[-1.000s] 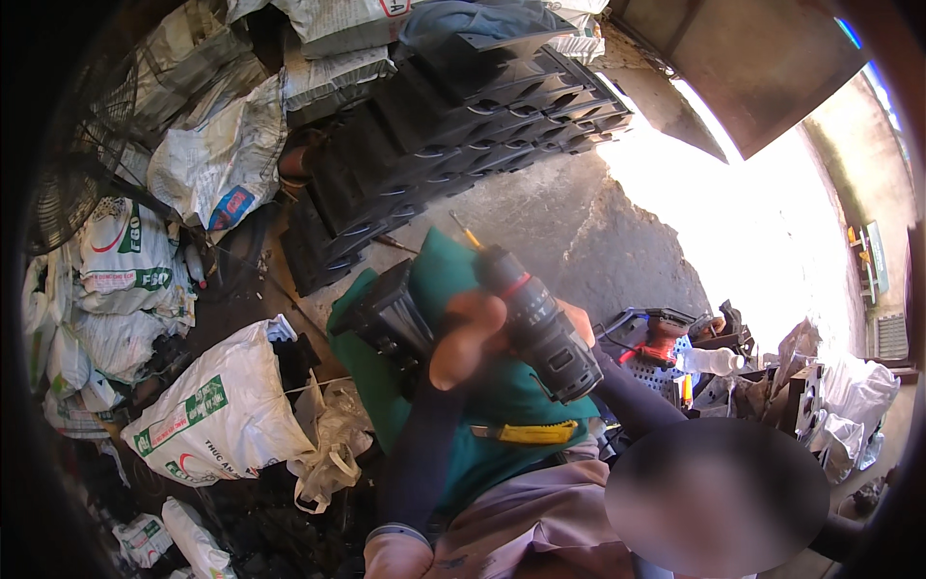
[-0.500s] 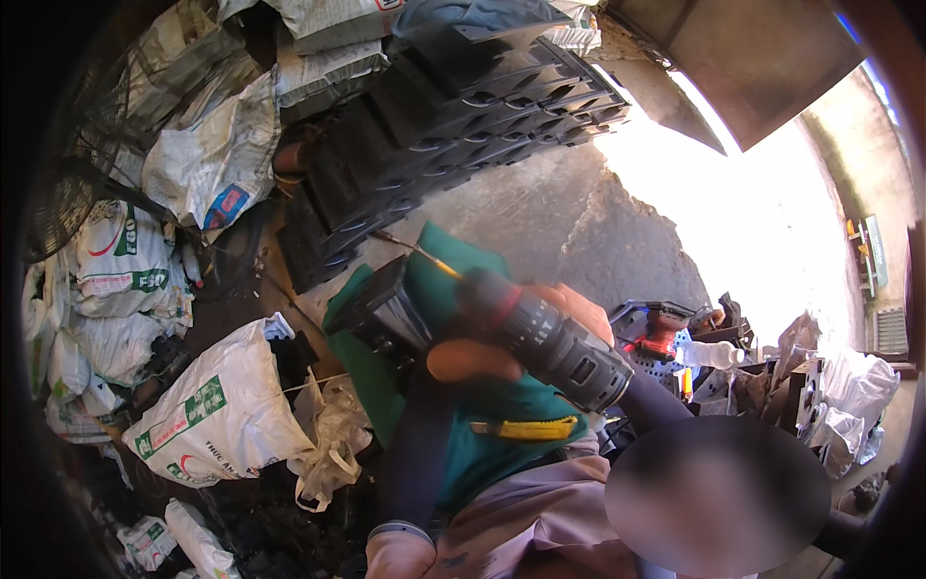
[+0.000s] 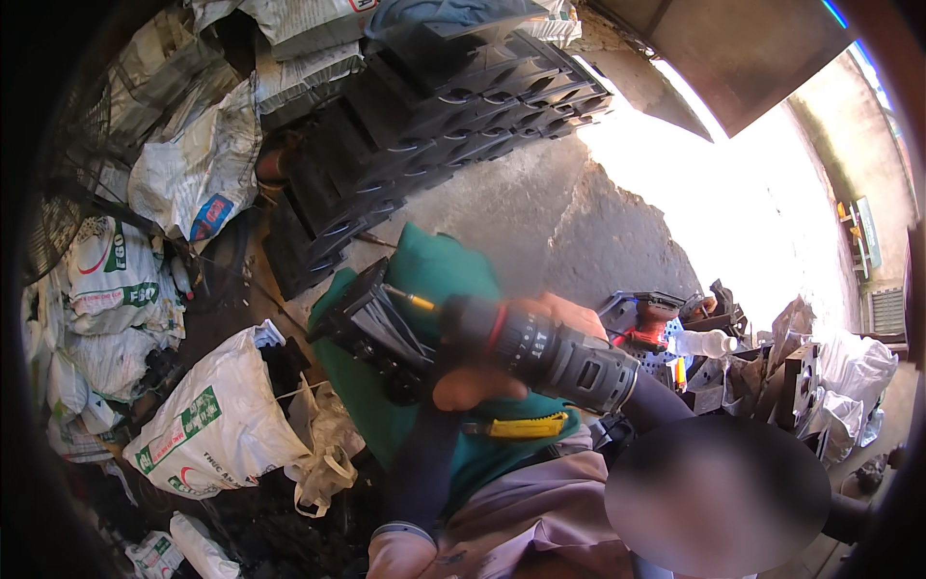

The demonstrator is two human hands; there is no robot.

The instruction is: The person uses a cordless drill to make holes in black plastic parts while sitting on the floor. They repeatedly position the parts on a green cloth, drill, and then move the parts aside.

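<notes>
A second ago the drill angled up, its bit aimed past the knees; now it has swung down and leftward, and the tip lies at the upper edge of the boxy black part (whether it touches, I can't tell). That part sits on the green cloth across the lap, hard and angular, with a greyish streaked face. The right hand curls around the drill, its grip mostly hidden behind the ribbed, dark, red-banded barrel. The left hand is bent under the drill's nose, close to the black part; it blurs, so I can't say how far open it is or what it holds. A yellow cutter lies on the soft, creased cloth.
</notes>
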